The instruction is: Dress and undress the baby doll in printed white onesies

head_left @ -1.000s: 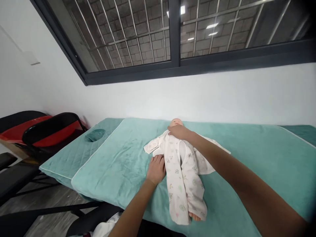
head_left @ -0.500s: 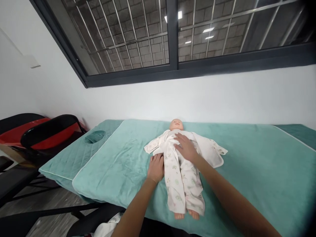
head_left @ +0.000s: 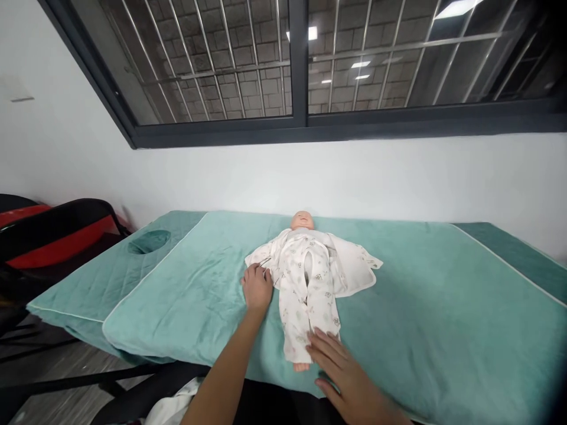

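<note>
A baby doll (head_left: 303, 220) lies on its back on the green bed, head toward the wall. It wears white patterned trousers (head_left: 295, 295) with a slit at the crotch. A white baby shirt (head_left: 354, 271) is under its upper body, sleeves out to both sides, right part spread wide. My left hand (head_left: 257, 288) rests palm down at the shirt's left sleeve, fingers slightly bent; thin dark lines show beyond the fingertips. Over the lower right trouser leg, my right hand (head_left: 343, 375) is open with fingers stretched, hiding that foot. The other foot (head_left: 302, 366) shows.
The massage bed (head_left: 425, 295) has a green cover and a face hole (head_left: 149, 242) at its left end. Red and black chairs (head_left: 57, 236) stand at the left. Behind the bed are a white wall (head_left: 212, 177) and a barred window. White cloth (head_left: 172, 404) lies near my lap.
My right hand has moved from the doll's belly down to its lower trouser leg. My left hand has shifted up and left to the sleeve. The camera view has shifted right.
</note>
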A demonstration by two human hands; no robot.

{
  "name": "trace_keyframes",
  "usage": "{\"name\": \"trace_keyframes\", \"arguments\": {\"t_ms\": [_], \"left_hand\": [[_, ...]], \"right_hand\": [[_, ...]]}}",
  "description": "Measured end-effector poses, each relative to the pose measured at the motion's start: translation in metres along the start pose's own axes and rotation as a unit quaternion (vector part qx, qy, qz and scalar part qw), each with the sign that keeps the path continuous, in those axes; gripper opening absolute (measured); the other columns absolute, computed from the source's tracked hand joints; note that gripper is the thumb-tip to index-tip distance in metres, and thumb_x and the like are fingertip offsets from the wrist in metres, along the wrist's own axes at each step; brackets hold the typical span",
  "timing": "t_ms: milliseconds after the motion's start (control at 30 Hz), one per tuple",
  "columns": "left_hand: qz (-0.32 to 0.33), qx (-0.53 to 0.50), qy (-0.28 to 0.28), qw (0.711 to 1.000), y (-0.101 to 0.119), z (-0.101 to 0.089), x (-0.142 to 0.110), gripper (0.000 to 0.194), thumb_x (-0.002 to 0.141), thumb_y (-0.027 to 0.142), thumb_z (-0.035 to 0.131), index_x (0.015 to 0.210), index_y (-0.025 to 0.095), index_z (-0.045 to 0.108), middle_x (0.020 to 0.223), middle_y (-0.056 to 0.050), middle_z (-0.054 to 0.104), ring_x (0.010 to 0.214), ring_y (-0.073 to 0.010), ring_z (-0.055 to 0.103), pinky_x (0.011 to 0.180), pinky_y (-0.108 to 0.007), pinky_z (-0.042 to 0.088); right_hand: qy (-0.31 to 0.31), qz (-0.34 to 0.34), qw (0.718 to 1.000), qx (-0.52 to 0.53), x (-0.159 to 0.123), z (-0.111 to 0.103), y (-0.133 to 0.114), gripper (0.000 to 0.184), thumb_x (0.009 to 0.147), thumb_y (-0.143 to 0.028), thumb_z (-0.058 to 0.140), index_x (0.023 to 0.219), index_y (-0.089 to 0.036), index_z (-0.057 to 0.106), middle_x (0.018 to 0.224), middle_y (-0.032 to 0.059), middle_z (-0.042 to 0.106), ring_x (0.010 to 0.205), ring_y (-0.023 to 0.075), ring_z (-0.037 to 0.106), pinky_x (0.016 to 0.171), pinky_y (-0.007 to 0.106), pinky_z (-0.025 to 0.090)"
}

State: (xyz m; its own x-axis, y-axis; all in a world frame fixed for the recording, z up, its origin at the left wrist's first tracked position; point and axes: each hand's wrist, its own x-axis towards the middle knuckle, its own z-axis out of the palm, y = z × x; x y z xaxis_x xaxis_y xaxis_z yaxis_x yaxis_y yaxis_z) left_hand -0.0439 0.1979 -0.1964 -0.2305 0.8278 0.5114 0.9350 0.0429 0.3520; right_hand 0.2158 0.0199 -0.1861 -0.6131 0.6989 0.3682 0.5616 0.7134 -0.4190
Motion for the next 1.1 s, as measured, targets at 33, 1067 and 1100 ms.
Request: {"name": "trace_keyframes", "arguments": {"t_ms": [33,1067,1100], "left_hand": [[0.005,0.000,0.002,1.000,0.001,-0.001,0.000,0.028,0.096,0.031,0.040,0.096,0.017,0.063,0.119,-0.013,0.061,0.113,-0.0299,0.053,0.093,-0.045,0.040],[0.011,0.002,-0.032,0.999,-0.003,0.003,-0.001,0.026,0.098,0.031,0.037,0.094,0.019,0.060,0.095,-0.010,0.066,0.098,-0.0277,0.057,0.082,-0.040,0.038],[0.010,0.000,-0.033,0.999,-0.003,0.003,-0.001,0.026,0.098,0.031,0.038,0.095,0.020,0.060,0.095,-0.010,0.066,0.098,-0.0278,0.056,0.083,-0.040,0.038]], "right_hand": [[0.040,0.022,0.999,-0.002,-0.005,0.005,0.000,0.050,0.096,-0.020,0.048,0.145,-0.026,0.043,0.146,0.0084,0.050,0.139,0.0236,0.043,0.111,0.044,0.045],[0.051,0.123,0.988,-0.078,0.044,0.013,-0.050,0.015,0.084,-0.011,0.063,0.090,-0.023,0.057,0.090,0.0021,0.063,0.088,0.0232,0.056,0.085,0.040,0.042],[0.059,0.121,0.989,-0.068,0.041,0.012,-0.051,0.014,0.085,-0.010,0.060,0.090,-0.023,0.056,0.088,0.0021,0.063,0.087,0.0230,0.055,0.084,0.040,0.042]]}}
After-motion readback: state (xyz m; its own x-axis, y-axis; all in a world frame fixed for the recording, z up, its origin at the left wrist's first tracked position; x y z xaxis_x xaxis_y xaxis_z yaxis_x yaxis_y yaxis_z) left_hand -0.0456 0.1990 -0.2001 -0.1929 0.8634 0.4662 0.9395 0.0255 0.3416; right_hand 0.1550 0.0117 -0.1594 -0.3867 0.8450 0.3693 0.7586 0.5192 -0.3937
